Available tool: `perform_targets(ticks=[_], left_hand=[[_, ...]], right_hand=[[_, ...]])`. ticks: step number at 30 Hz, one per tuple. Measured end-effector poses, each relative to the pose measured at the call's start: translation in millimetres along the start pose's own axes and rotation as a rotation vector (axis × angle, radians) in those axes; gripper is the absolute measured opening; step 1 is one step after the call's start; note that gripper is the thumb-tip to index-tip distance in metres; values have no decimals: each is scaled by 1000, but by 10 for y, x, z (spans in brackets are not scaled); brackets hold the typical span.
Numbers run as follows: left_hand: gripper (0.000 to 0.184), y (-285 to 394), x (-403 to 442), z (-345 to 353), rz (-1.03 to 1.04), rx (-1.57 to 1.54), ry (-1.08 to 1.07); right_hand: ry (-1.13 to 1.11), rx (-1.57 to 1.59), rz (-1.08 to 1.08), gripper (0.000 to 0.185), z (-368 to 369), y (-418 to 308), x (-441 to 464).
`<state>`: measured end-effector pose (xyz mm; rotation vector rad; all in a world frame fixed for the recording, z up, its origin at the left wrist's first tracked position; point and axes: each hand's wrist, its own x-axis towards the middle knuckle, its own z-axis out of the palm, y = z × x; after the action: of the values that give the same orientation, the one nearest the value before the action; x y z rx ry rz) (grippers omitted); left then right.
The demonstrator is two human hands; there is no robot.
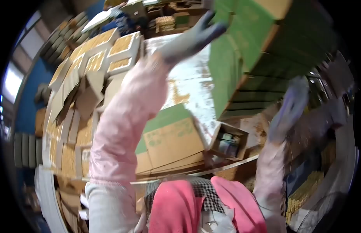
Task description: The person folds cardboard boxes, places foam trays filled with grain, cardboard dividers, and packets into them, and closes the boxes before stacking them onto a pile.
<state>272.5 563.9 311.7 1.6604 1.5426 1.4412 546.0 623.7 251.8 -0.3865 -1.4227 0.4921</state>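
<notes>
My left hand [192, 39], in a grey glove, reaches forward with thumb and fingers spread. Nothing is in it. It is close to the stacked green cardboard boxes [227, 66], above a worn white tabletop [188, 91]; whether it touches a box I cannot tell. My right hand [291, 106], also gloved and blurred by motion, is held out to the right of the stack with its fingers stretched. I see no object in it. Flattened green and brown cardboard [174, 138] lies on the table between my arms.
A small open carton [229, 140] with dark items inside stands at the table's near edge. White boxes [120, 48] filled with tan pieces line the left side, with loose cardboard flaps [87, 95] among them. Grey rolled sacks [27, 149] sit farther left.
</notes>
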Motion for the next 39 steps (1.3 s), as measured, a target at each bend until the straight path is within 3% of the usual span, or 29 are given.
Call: perform_targets(ticks=[1,2,4,5,6,7,8,9,10,11,12,15,16,17,18,19,20,22,24,26,29,30,33,36,37,39], left_hand=[[79,-128,-612,-378,-99,308,12],[78,-432,-1216,-648,-192,390,17],[91,-1240,-2646,-1066,-475,788,276],[108,-1556,-3380,-1206,-782,797,296],[122,-1806,-4086,-1163,-1155,771,282],[129,-1726,-4556,-1140,-1216,506,254],[119,-2344,-5466,-1001,-1106,359,319],[99,-1928,-5362,-815,-1044,-102,382],[75,-1986,-5565,-708,-1260,-223,442],[67,-1900,-5623,-667,-1106,-241,556],[69,-1879,-5723,-810,-1103,-191,562],[85,-1699,-5859,-1284,-1237,-112,632],[98,-2304,-6409,-1326,-884,116,673],[103,-1809,-6149,-1561,-987,-155,633],[103,-1613,-6185,-1569,-981,248,338],[104,-1496,-6298,-1621,-936,649,21],[103,-1460,-6303,-1617,-916,627,25],[101,-1402,-6337,-1525,-883,571,31],[93,-1447,-6465,-1468,-761,663,53],[82,-1450,-6580,-1391,-687,729,118],[62,-1312,-6609,-1446,-644,772,263],[57,-1166,-6527,-1546,-640,762,343],[46,-585,-6037,-2017,-644,577,621],[49,253,-5185,-2435,-760,300,592],[51,398,-4901,-2487,-855,129,516],[58,-12,-4560,-2505,-854,160,341]], right_hand=[[-167,60,22,42,23,-29,-552],[-460,53,98,40,48,-91,-1122],[-1004,-89,207,36,173,-51,-2166],[-1129,-220,262,35,222,115,-2582],[-1219,-307,505,46,203,394,-2936],[-1301,-422,736,59,183,675,-3295],[-1188,-790,232,55,265,601,-3150],[-1140,-749,333,51,308,600,-3160],[-1084,-706,430,47,353,602,-3170],[-1040,-237,1104,43,393,630,-3356],[-982,52,1417,51,655,197,-3114],[-1254,8,808,57,969,79,-3610],[-1187,-74,881,60,1081,-21,-3758],[-1114,-148,954,62,1210,-150,-3924],[-1035,-216,1023,65,1310,-228,-3995],[-1081,-80,1028,72,1402,-464,-3899],[-1121,57,1036,78,1349,-673,-3750],[-1235,15,906,99,1201,-823,-3698],[-1207,-55,791,103,1210,-971,-3584],[-1199,-157,540,107,1287,-1020,-3442],[-1294,-96,510,107,1571,-1346,-2863],[-1200,-49,505,99,1622,-1392,-2790],[-1236,-183,281,89,1842,-1561,-2256],[-1302,132,243,69,2215,-1843,-1642],[-1263,329,382,57,2405,-1746,-1605],[-1162,425,670,45,2862,-1235,-1768]])
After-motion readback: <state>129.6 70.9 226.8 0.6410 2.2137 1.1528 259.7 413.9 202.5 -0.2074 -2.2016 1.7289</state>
